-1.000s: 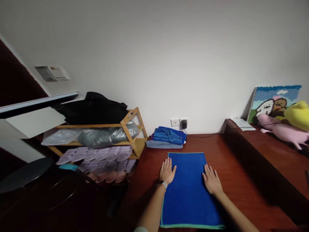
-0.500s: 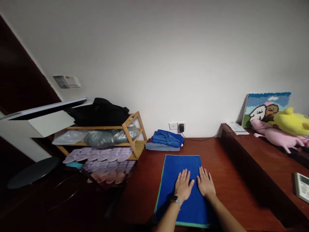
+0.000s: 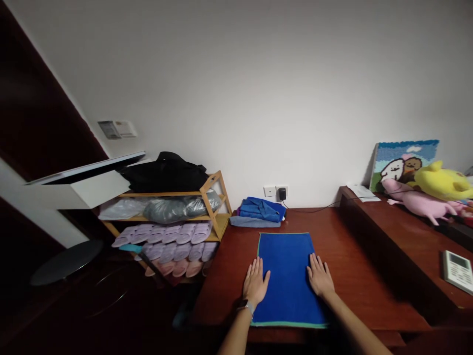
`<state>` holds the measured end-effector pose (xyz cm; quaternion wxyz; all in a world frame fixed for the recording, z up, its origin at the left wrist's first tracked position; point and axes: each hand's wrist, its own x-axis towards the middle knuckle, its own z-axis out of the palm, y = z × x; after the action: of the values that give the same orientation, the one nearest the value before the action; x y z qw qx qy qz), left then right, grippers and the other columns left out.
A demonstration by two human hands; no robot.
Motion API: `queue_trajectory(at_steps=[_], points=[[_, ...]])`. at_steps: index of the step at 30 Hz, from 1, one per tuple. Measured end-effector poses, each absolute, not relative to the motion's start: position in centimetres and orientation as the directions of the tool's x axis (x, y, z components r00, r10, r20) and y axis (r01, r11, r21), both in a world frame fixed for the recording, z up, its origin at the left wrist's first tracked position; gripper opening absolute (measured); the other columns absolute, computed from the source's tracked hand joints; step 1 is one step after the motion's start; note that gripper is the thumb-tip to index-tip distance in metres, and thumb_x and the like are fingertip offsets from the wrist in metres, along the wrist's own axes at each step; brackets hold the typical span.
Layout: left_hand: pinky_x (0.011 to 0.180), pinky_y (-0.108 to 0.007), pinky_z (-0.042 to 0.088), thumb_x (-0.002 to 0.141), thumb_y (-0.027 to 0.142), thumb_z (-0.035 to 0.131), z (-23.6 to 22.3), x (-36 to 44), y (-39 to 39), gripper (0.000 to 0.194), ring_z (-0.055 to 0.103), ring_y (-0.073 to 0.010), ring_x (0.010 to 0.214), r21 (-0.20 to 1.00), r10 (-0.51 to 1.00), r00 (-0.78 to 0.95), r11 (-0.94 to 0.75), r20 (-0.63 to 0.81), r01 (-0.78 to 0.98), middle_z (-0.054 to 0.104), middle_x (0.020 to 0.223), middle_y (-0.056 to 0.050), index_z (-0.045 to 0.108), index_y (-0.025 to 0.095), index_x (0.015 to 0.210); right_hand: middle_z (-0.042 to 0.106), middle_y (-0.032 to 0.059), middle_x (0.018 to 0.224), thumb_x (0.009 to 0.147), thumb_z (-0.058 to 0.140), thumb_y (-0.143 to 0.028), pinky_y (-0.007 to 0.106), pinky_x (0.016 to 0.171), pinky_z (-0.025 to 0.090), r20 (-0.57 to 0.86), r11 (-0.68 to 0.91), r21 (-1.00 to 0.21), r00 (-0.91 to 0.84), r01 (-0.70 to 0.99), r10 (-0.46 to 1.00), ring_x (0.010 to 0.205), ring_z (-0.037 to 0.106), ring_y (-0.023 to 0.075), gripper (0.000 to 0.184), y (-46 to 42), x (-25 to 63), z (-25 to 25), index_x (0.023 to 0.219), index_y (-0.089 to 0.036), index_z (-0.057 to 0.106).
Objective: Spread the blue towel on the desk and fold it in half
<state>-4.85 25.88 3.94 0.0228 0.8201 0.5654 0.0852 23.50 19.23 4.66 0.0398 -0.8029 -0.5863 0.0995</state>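
Dim, diffuse indoor light on a pale wall (image 3: 258,88), soft shadows beside the blue towel (image 3: 286,281), near-black lower-left corner, wide-angle bending toward the frame edges.

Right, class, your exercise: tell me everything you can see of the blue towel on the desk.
The blue towel is a rectangular, soft-looking cloth, bright blue with a thin green edging. It lies flat and smooth, its long sides running away from the person, on the reddish-brown wooden desk, just in front of the stack of folded clothes. The left hand and right hand lie flat, one at each long edge. Its near edge sits close to the desk's front.
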Motion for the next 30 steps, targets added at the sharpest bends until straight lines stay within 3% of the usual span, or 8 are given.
queue_trajectory(at_steps=[9, 13, 18, 30], points=[[0.125, -0.048, 0.025, 0.104, 0.051, 0.025, 4.5, -3.6, 26.3, 0.069, 0.028, -0.0275, 0.152, 0.087, 0.917, 0.353, -0.373, 0.184, 0.924, 0.035, 0.162, -0.014, 0.033, 0.010, 0.159, 0.012, -0.0004, 0.169, 0.101, 0.010, -0.045, 0.041, 0.127, 0.005, -0.101, -0.310, -0.191, 0.295, 0.931, 0.950, 0.157, 0.008, 0.0206, 0.068, 14.3, 21.5, 4.8, 0.162, -0.012, 0.015], [0.125, -0.048, 0.026, 0.106, 0.046, 0.023, 4.5, 2.7, 23.5, 0.063, 0.027, -0.0266, 0.153, 0.098, 0.829, 0.468, -0.516, 0.305, 0.851, 0.035, 0.163, -0.012, 0.031, 0.013, 0.160, 0.014, 0.0009, 0.169, 0.101, 0.011, -0.043, 0.042, 0.127, 0.005, -0.099, -0.305, -0.231, 0.289, 0.924, 0.952, 0.157, 0.009, 0.0207, 0.068, 14.5, 21.6, 5.5, 0.161, -0.011, 0.016], [0.125, -0.049, 0.028, 0.106, 0.049, 0.018, 3.3, 8.6, 19.7, 0.063, 0.027, -0.0244, 0.153, 0.184, 0.778, 0.594, -0.627, 0.206, 0.757, 0.032, 0.164, -0.009, 0.029, 0.018, 0.160, 0.016, 0.0038, 0.168, 0.100, 0.017, -0.040, 0.044, 0.127, 0.007, -0.073, -0.262, -0.252, 0.252, 0.932, 0.965, 0.157, 0.010, 0.0222, 0.068, 14.3, 21.7, 5.6, 0.161, -0.010, 0.020], [0.126, -0.045, 0.027, 0.104, 0.061, 0.018, 3.7, -6.3, 18.4, 0.072, 0.024, -0.0237, 0.154, 0.096, 0.893, 0.431, -0.444, 0.129, 0.891, 0.025, 0.166, -0.008, 0.030, 0.017, 0.160, 0.015, 0.0024, 0.169, 0.102, 0.015, -0.042, 0.042, 0.127, 0.006, -0.103, -0.310, -0.242, 0.293, 0.919, 0.950, 0.157, 0.011, 0.0205, 0.066, 14.6, 21.5, 6.2, 0.161, -0.013, 0.018]])
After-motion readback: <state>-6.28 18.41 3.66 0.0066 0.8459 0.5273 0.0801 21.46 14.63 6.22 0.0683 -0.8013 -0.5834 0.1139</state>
